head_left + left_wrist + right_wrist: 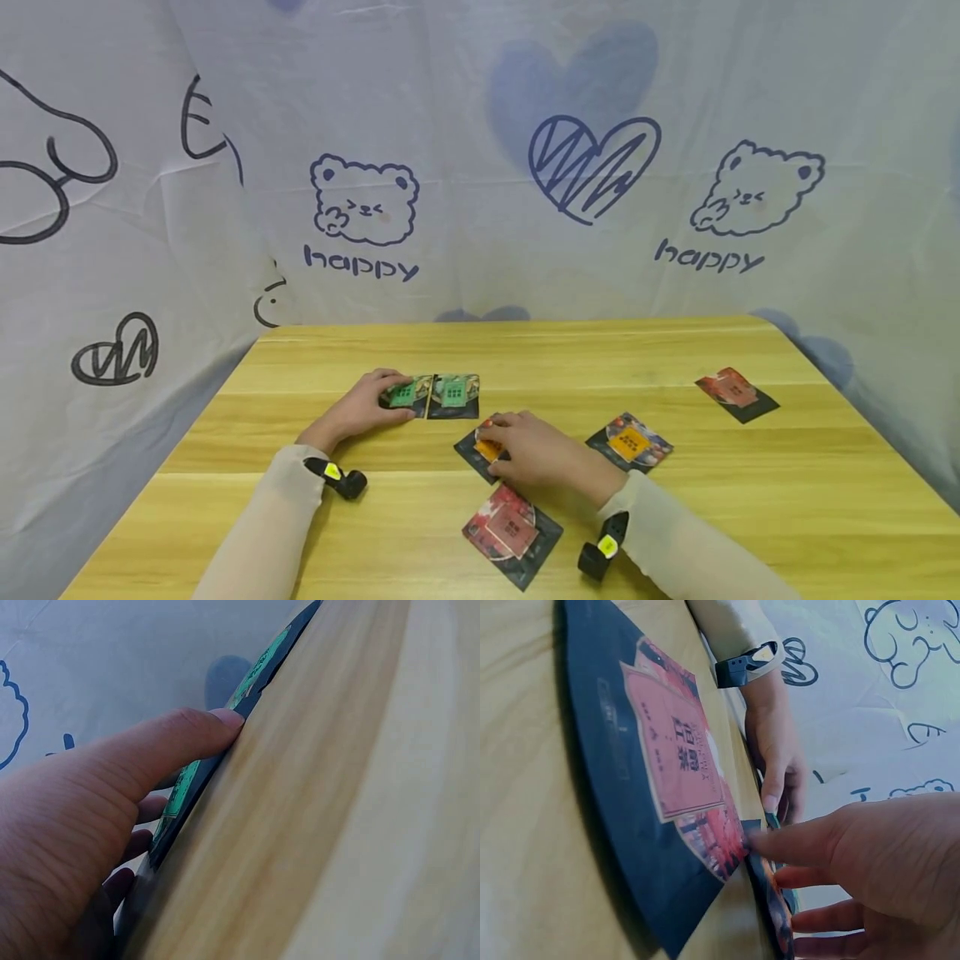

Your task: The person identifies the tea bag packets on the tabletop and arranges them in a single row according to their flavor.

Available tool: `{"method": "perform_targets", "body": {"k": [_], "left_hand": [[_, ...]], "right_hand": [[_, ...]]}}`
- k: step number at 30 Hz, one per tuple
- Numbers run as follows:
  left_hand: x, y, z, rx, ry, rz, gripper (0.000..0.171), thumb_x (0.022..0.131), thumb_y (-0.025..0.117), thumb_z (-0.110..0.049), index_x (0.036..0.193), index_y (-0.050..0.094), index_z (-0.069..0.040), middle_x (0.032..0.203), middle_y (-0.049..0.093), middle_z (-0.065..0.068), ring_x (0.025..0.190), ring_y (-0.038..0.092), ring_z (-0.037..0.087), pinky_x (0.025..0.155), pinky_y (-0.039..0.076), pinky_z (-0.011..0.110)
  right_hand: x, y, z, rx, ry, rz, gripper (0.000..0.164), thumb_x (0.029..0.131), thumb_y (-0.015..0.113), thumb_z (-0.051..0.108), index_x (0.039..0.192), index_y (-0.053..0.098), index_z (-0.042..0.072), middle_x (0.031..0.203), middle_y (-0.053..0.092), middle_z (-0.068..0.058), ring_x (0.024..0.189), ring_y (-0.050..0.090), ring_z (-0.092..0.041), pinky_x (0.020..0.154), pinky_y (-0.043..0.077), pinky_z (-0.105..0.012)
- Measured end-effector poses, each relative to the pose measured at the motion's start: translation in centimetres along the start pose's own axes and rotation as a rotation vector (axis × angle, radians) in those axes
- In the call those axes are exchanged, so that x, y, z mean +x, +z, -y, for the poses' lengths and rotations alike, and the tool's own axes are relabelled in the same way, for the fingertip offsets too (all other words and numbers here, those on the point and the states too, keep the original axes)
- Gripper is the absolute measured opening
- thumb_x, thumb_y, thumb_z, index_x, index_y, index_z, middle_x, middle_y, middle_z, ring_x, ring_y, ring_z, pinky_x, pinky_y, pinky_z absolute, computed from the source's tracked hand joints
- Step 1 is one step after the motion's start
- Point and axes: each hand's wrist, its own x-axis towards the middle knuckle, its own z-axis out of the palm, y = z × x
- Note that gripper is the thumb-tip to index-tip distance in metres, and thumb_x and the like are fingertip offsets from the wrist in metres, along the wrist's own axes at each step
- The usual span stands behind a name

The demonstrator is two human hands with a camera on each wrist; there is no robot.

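My left hand (367,404) rests on a flat packet with a green label (402,395), its thumb (217,724) straight along the packet's near edge. A second green-labelled packet (453,396) lies right beside it. Over a packet with an orange label (489,450) lies my right hand (536,450), thumb and fingers spread and touching it. Part of that packet is hidden under the hand. Just nearer to me is a dark packet with a red label (513,533), large in the right wrist view.
To the right of the right hand lies another orange-labelled packet (630,442). Another red-labelled packet (738,394) is at the far right. All lie on a wooden table (405,533), with a printed cloth (480,167) hanging behind it.
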Motion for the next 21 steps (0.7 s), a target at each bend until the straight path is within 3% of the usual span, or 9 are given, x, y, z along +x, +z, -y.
{"method": "perform_targets", "body": {"k": [5,21], "left_hand": [[-0.1,0.0,0.0,0.007,0.01,-0.01,0.069,0.086,0.073,-0.046,0.142,0.053,-0.011,0.146,0.04,0.02,0.134,0.035,0.042,0.105,0.033,0.06],[-0.2,-0.3,-0.3,-0.001,0.011,-0.004,0.068,0.086,0.073,-0.045,0.142,0.053,-0.011,0.146,0.04,0.019,0.134,0.035,0.042,0.105,0.033,0.06]], "right_hand": [[0.1,0.2,-0.2,0.03,-0.003,-0.011,0.057,0.092,0.066,0.046,0.138,0.057,0.014,0.144,0.048,-0.014,0.129,0.047,-0.033,0.104,0.041,-0.046],[-0.2,-0.3,-1.4,-0.018,0.04,-0.008,0.054,0.095,0.064,0.038,0.144,0.052,0.018,0.146,0.046,-0.008,0.126,0.044,-0.032,0.102,0.041,-0.046]]}}
